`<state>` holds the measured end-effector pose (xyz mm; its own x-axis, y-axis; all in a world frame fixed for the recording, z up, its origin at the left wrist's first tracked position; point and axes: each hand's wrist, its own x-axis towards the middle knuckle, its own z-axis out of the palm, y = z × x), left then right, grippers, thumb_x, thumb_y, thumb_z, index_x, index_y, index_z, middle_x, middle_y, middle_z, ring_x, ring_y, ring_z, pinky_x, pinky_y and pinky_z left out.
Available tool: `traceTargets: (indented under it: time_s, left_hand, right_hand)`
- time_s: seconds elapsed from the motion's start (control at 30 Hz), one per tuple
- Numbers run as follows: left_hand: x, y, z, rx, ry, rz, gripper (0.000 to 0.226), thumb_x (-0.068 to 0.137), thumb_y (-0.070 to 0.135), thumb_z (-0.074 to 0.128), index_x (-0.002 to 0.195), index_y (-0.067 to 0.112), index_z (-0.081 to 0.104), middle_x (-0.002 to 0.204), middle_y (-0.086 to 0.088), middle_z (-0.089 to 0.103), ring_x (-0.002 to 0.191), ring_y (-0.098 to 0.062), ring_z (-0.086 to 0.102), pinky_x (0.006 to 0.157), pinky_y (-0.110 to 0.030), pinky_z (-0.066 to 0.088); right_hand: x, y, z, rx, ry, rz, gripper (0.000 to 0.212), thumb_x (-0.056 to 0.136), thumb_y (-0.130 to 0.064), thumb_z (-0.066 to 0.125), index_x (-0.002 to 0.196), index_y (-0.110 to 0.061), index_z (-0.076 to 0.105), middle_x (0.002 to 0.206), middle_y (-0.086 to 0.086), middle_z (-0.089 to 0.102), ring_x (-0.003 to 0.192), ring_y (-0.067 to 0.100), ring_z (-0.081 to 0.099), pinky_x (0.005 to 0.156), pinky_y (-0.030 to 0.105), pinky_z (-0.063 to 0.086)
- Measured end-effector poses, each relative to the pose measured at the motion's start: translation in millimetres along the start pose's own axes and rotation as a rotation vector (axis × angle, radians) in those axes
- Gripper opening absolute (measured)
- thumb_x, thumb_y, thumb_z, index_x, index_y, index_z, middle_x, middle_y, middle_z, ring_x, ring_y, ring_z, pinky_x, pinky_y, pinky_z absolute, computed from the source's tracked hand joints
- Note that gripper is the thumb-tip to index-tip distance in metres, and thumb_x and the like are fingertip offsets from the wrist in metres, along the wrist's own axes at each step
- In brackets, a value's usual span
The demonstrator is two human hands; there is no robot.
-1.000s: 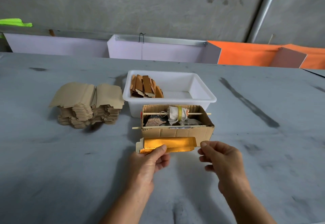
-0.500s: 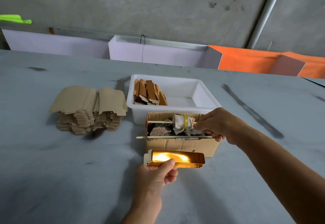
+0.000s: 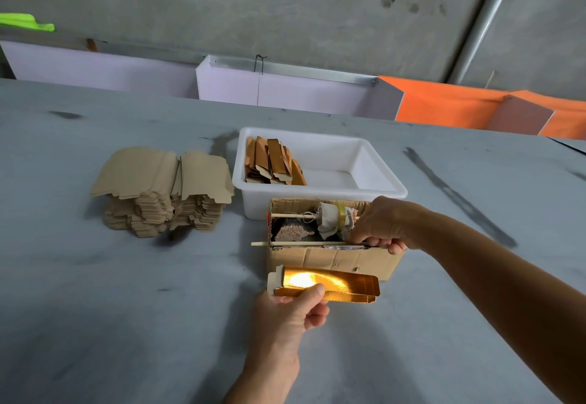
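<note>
Two bare hands are at work over our grey table (image 3: 126,308). Our left hand (image 3: 291,311) pinches a gold foil-lined carton blank (image 3: 342,284) by its lower left edge, thumb on top, holding it just in front of an open cardboard box (image 3: 333,261). Our right hand (image 3: 383,226) reaches into that box with its fingers curled at the right end of the near wooden stick (image 3: 301,243); we cannot tell whether they grip it. A cloth bundle (image 3: 329,222) wrapped in yellow tape hangs on the far stick. Behind the box stands a white plastic tub (image 3: 374,188) with folded cartons (image 3: 272,162) leaning at its left end. A stack of flat brown blanks (image 3: 165,194) lies to the left of the tub.
</note>
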<state>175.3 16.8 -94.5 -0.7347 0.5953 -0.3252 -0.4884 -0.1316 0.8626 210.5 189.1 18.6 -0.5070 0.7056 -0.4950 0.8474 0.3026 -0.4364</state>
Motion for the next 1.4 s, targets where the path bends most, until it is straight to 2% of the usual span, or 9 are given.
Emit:
traceTargets:
  time_s: [0.43,0.57,0.73,0.87,0.9,0.97,1.07,1.2,1.4]
  left_hand:
    - [0,-1,0,0.018,-0.029,0.011,0.021,0.073,0.002,0.075,0.053,0.008,0.072,0.060,-0.015,0.068,0.049,-0.019,0.063,0.047,-0.026,0.051]
    - [1,-2,-1,0.018,-0.026,0.009,0.020,0.072,0.002,0.075,0.053,0.008,0.072,0.059,-0.015,0.067,0.049,-0.018,0.063,0.047,-0.025,0.051]
    - [2,-3,-1,0.026,-0.011,-0.001,0.015,0.072,0.003,0.076,0.057,0.006,0.071,0.060,-0.016,0.068,0.049,-0.019,0.064,0.047,-0.025,0.050]
    - [3,-4,-1,0.039,-0.003,-0.002,0.009,0.072,0.005,0.076,0.066,0.001,0.070,0.061,-0.015,0.068,0.051,-0.019,0.064,0.049,-0.025,0.050]
    - [3,-4,-2,0.040,-0.002,-0.003,0.009,0.072,0.005,0.076,0.067,0.001,0.070,0.061,-0.015,0.068,0.051,-0.019,0.064,0.049,-0.026,0.050]
    - [3,-4,-1,0.036,-0.004,-0.001,0.009,0.072,0.005,0.076,0.067,0.000,0.070,0.061,-0.015,0.068,0.050,-0.019,0.064,0.048,-0.025,0.050]
    - [3,-4,-1,0.032,-0.007,0.002,0.009,0.072,0.004,0.076,0.066,0.001,0.070,0.060,-0.015,0.068,0.049,-0.019,0.063,0.047,-0.025,0.050]
    - [3,-3,-1,0.039,-0.004,-0.002,0.010,0.072,0.005,0.076,0.066,0.001,0.070,0.060,-0.015,0.068,0.050,-0.019,0.064,0.049,-0.026,0.051]
    - [2,-2,-1,0.037,-0.006,-0.004,0.011,0.072,0.005,0.077,0.064,0.002,0.070,0.061,-0.015,0.068,0.050,-0.019,0.064,0.049,-0.025,0.051]
  right_hand:
    - [-3,-3,3,0.053,0.035,0.012,0.027,0.081,-0.024,0.073,0.064,-0.011,0.056,0.048,-0.001,0.047,0.041,0.007,0.036,0.036,0.012,0.030]
    - [-8,-4,6,0.087,0.059,-0.004,0.009,0.079,-0.007,0.073,0.084,-0.003,0.066,0.055,0.002,0.047,0.045,0.008,0.035,0.033,0.011,0.026]
    - [-8,0,8,0.159,0.118,-0.049,0.029,0.074,-0.001,0.075,0.103,-0.001,0.067,0.077,0.009,0.056,0.056,0.011,0.042,0.031,0.014,0.030]
    - [-4,2,11,0.160,0.172,-0.086,0.031,0.072,-0.003,0.077,0.101,-0.001,0.068,0.099,0.014,0.066,0.075,0.017,0.056,0.059,0.024,0.051]
    - [-4,2,11,0.163,0.178,-0.086,0.031,0.071,-0.003,0.077,0.101,-0.001,0.068,0.099,0.014,0.066,0.075,0.017,0.056,0.061,0.025,0.051]
    - [-4,2,11,0.158,0.163,-0.081,0.028,0.072,-0.002,0.077,0.099,-0.001,0.067,0.085,0.011,0.063,0.063,0.013,0.051,0.049,0.020,0.046]
    - [-5,1,10,0.138,0.116,-0.054,0.018,0.074,0.001,0.073,0.090,0.001,0.065,0.062,0.005,0.045,0.048,0.009,0.035,0.032,0.016,0.027]
    - [-4,0,8,0.089,0.083,-0.028,0.015,0.076,0.002,0.070,0.070,-0.004,0.057,0.055,0.003,0.041,0.043,0.009,0.032,0.032,0.013,0.025]
    - [-3,0,5,0.057,0.067,-0.007,0.018,0.077,-0.001,0.069,0.064,-0.005,0.058,0.052,0.003,0.046,0.042,0.008,0.036,0.035,0.013,0.027]
